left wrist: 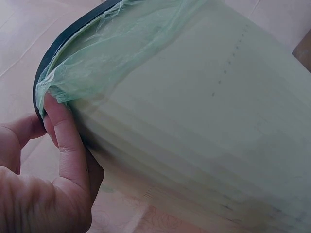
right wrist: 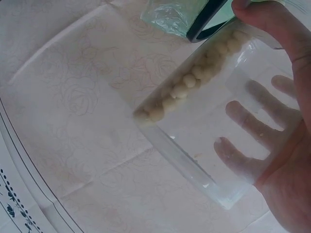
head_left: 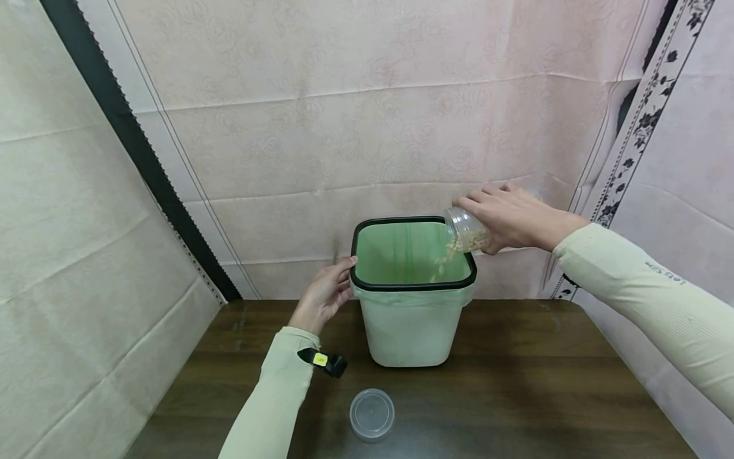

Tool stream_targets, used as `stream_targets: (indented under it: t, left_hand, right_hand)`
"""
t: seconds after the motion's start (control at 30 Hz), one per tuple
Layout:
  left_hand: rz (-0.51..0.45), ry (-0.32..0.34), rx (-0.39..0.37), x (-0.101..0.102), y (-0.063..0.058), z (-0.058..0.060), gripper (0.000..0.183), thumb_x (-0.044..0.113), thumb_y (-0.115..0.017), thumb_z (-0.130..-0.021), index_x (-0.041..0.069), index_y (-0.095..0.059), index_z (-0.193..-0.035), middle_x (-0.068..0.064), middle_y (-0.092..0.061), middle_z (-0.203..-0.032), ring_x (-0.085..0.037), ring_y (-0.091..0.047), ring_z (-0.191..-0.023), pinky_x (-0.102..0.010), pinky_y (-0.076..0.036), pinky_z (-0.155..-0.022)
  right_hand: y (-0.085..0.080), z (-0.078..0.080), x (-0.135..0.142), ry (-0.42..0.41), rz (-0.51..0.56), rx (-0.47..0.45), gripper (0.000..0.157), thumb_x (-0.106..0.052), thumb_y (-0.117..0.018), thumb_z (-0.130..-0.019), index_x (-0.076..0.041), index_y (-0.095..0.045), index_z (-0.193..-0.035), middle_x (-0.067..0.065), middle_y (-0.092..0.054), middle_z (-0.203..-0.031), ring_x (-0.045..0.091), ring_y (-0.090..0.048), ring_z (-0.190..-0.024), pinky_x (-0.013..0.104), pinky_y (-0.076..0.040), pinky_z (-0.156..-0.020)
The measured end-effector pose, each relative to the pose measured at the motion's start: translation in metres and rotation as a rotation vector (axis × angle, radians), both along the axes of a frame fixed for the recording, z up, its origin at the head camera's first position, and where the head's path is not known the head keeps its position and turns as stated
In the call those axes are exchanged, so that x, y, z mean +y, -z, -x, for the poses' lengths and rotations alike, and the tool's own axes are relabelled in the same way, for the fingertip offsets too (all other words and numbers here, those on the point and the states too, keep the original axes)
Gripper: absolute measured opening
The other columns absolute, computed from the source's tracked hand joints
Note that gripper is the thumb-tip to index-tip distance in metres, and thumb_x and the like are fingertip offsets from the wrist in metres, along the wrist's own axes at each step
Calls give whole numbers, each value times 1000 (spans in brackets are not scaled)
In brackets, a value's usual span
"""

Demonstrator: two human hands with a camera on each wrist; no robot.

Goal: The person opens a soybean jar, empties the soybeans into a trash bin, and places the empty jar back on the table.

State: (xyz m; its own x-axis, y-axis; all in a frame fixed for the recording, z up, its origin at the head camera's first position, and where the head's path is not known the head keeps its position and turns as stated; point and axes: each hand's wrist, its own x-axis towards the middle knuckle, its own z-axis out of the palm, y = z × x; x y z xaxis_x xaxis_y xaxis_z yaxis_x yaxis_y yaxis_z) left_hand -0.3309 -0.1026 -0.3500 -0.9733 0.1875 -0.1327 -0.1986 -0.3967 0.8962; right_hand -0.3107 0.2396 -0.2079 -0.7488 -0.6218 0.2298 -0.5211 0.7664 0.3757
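A pale green trash bin [head_left: 415, 331] stands upright on the table, its black rim ring [head_left: 413, 287] holding a thin green bag [left wrist: 121, 63] folded over the edge. My left hand [head_left: 325, 294] pinches the bin's left rim, thumb outside and fingertips under the bag's fold. In my right hand [head_left: 518, 220] is a clear plastic jar [head_left: 459, 222], tipped mouth-down over the bin's right edge. Small beige, bean-like pieces [right wrist: 189, 80] lie along the jar's lower side, and some fall from its mouth into the bin. My right fingers show through the jar's clear wall.
A round translucent lid [head_left: 371, 415] lies on the dark wooden table [head_left: 516, 395] in front of the bin. Behind the bin hangs a pale patterned cloth [head_left: 373, 140], with more cloth at both sides. A black band [head_left: 143, 153] runs down the left corner.
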Motion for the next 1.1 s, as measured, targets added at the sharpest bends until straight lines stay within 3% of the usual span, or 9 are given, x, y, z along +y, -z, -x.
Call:
stream_targets:
  t: [0.43,1.1]
  left_hand:
    - [-1,1,-7,-1,0,-1,21,21,-69,-94,6,-63,-107,-1,-70,-87,-9,-65,-74,-21,-58,-67]
    - [10,1,0,0,-2,-2,23,22,-69,-94,5,-63,-108,-1,-69,-88,-9,-64,-74,-21,-58,-68]
  right_hand:
    - [-1,0,-1,-17,-10,13,99,-36,-92,-58,-10,-46,-141,15,-58,-129,38,-54,-118,63,-45,-91]
    - [1,-1,-4,-66,-15,62,96,-33,-93,-53,-10,-51,-137,13,-61,-120,37,-54,-115,63,-45,-94]
